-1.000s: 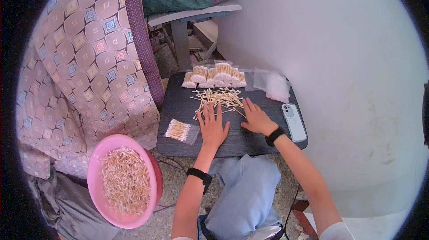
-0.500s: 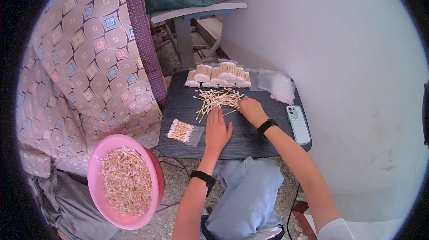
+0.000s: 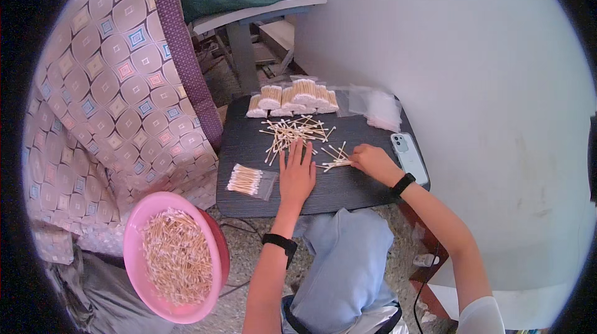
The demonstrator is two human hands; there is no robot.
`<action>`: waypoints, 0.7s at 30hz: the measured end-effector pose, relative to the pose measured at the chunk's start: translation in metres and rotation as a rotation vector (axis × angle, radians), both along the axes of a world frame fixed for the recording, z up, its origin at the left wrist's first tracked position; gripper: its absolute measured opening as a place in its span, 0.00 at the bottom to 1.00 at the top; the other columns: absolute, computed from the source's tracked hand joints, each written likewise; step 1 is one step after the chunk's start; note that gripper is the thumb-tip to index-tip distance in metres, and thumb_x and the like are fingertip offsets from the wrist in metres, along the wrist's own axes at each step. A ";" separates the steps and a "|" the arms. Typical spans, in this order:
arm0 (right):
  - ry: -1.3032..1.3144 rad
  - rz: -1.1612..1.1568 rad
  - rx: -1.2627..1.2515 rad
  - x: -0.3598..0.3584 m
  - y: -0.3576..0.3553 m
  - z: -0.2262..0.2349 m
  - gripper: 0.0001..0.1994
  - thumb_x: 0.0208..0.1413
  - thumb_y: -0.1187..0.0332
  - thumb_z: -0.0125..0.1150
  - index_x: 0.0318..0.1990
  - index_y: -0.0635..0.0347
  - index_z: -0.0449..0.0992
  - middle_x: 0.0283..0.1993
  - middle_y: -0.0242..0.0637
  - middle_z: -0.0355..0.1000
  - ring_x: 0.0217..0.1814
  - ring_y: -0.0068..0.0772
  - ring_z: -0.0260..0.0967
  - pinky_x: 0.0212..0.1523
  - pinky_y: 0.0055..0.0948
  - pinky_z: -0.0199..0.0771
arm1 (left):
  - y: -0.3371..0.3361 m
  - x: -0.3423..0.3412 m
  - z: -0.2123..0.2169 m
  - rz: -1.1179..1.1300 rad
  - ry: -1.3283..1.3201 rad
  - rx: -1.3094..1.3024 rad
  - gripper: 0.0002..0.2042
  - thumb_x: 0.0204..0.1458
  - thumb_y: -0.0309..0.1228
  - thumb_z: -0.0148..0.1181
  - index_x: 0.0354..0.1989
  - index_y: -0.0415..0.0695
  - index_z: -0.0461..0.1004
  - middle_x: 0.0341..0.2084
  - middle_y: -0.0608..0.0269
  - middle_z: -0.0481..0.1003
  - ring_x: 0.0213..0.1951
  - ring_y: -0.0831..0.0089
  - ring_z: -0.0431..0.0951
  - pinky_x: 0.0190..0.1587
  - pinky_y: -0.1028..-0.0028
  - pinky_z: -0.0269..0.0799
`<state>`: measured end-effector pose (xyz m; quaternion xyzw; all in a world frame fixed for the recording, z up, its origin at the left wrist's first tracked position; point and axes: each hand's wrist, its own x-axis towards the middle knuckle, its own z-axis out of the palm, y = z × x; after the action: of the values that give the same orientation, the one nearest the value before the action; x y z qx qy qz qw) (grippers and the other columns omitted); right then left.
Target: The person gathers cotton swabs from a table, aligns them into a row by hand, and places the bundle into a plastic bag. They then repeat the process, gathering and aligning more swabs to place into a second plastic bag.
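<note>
A loose heap of cotton swabs (image 3: 290, 130) lies mid-table. My left hand (image 3: 297, 175) rests with spread fingers at the heap's near edge, fingertips touching it. To the right, my right hand (image 3: 375, 164) is closed on a small bunch of cotton swabs (image 3: 336, 158), whose ends fan out to the left of the fingers. A clear bag of neatly lined-up swabs (image 3: 246, 180) lies left of my left hand. Behind the heap, several filled swab packs (image 3: 292, 97) are stacked. Flat clear plastic bags (image 3: 379, 110) lie at the table's back right.
A black table (image 3: 348, 192) holds everything; a white phone (image 3: 409, 159) lies at its right edge. A pink tub (image 3: 131, 253) full of loose swabs stands at lower left. Patterned fabric (image 3: 134, 60) hangs on the left. A pale wall (image 3: 485, 98) rises on the right.
My right hand has moved right and nearer to me, drawing a small bunch of swabs away from the heap. My left hand's fingers stay at the heap. The view has shifted slightly.
</note>
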<state>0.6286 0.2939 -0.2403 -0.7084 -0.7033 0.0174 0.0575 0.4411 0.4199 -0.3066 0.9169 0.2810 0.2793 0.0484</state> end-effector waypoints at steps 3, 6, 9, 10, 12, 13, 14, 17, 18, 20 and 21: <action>0.121 -0.026 0.092 -0.006 -0.008 -0.010 0.14 0.50 0.68 0.56 0.43 0.65 0.69 0.50 0.46 0.65 0.55 0.46 0.62 0.52 0.38 0.67 | 0.002 -0.003 -0.002 -0.036 0.002 -0.005 0.21 0.56 0.34 0.47 0.58 0.43 0.62 0.61 0.55 0.57 0.64 0.61 0.55 0.64 0.57 0.47; 0.166 -0.032 0.263 -0.001 -0.009 -0.041 0.24 0.52 0.69 0.55 0.56 0.67 0.59 0.61 0.51 0.56 0.64 0.50 0.53 0.61 0.39 0.58 | 0.000 0.004 0.004 -0.085 -0.031 0.005 0.20 0.55 0.33 0.48 0.56 0.43 0.65 0.61 0.55 0.58 0.62 0.60 0.57 0.63 0.60 0.50; 0.109 -0.005 0.249 -0.006 -0.001 -0.051 0.28 0.54 0.69 0.52 0.62 0.67 0.53 0.66 0.52 0.49 0.68 0.52 0.48 0.65 0.41 0.52 | -0.007 -0.001 0.005 -0.141 -0.059 -0.127 0.20 0.54 0.34 0.52 0.54 0.41 0.66 0.58 0.51 0.61 0.60 0.58 0.61 0.61 0.61 0.56; 0.053 0.015 0.202 -0.011 0.003 -0.050 0.28 0.55 0.68 0.50 0.62 0.67 0.53 0.67 0.52 0.49 0.68 0.51 0.48 0.65 0.42 0.52 | -0.011 -0.006 0.008 -0.170 -0.052 -0.264 0.21 0.53 0.35 0.54 0.53 0.39 0.66 0.56 0.49 0.63 0.58 0.57 0.63 0.59 0.61 0.59; 0.040 0.040 0.217 -0.019 0.005 -0.047 0.26 0.55 0.68 0.49 0.61 0.66 0.55 0.66 0.51 0.50 0.68 0.52 0.48 0.64 0.42 0.53 | -0.017 -0.013 0.013 -0.168 -0.020 -0.279 0.23 0.52 0.38 0.55 0.53 0.37 0.66 0.55 0.46 0.64 0.58 0.55 0.63 0.58 0.61 0.60; 0.016 0.058 0.230 -0.020 0.004 -0.048 0.24 0.56 0.68 0.48 0.61 0.65 0.57 0.65 0.51 0.51 0.67 0.52 0.49 0.64 0.41 0.53 | -0.021 -0.013 0.016 -0.174 0.003 -0.296 0.25 0.51 0.40 0.57 0.52 0.36 0.66 0.54 0.43 0.65 0.58 0.54 0.64 0.57 0.60 0.61; 0.018 0.054 0.232 -0.019 0.003 -0.048 0.24 0.56 0.68 0.48 0.61 0.65 0.57 0.65 0.51 0.51 0.67 0.52 0.49 0.64 0.41 0.53 | -0.026 -0.012 0.017 -0.177 0.006 -0.294 0.25 0.51 0.40 0.57 0.52 0.36 0.66 0.54 0.43 0.65 0.58 0.54 0.64 0.57 0.60 0.61; 0.046 0.061 0.328 -0.024 0.001 -0.046 0.22 0.54 0.70 0.49 0.58 0.63 0.62 0.59 0.47 0.58 0.62 0.48 0.55 0.59 0.38 0.59 | -0.045 -0.012 0.017 -0.226 -0.023 -0.126 0.29 0.50 0.42 0.58 0.55 0.31 0.62 0.54 0.40 0.63 0.59 0.50 0.61 0.60 0.61 0.57; 0.023 0.058 0.309 -0.023 0.001 -0.043 0.21 0.53 0.70 0.49 0.56 0.64 0.64 0.55 0.46 0.60 0.58 0.46 0.58 0.57 0.37 0.61 | -0.046 -0.009 0.015 -0.232 -0.015 -0.125 0.29 0.50 0.42 0.58 0.55 0.31 0.62 0.54 0.40 0.63 0.59 0.50 0.61 0.60 0.61 0.57; 0.008 0.058 0.289 -0.030 -0.001 -0.036 0.20 0.52 0.69 0.50 0.54 0.64 0.66 0.51 0.44 0.63 0.54 0.43 0.61 0.54 0.35 0.64 | -0.046 -0.004 0.005 -0.205 -0.012 -0.091 0.27 0.52 0.37 0.57 0.56 0.30 0.61 0.55 0.40 0.62 0.59 0.50 0.61 0.62 0.59 0.55; 0.010 0.036 0.212 -0.035 -0.002 -0.033 0.21 0.51 0.68 0.52 0.54 0.64 0.66 0.49 0.43 0.63 0.52 0.42 0.61 0.52 0.34 0.64 | -0.044 -0.003 0.001 -0.207 -0.005 -0.092 0.27 0.52 0.37 0.57 0.56 0.30 0.61 0.55 0.40 0.62 0.59 0.50 0.61 0.62 0.59 0.55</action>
<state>0.5939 0.2922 -0.2729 -0.6854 -0.7135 -0.0524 0.1354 0.4385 0.3759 -0.3059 0.9371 0.1972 0.2620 0.1195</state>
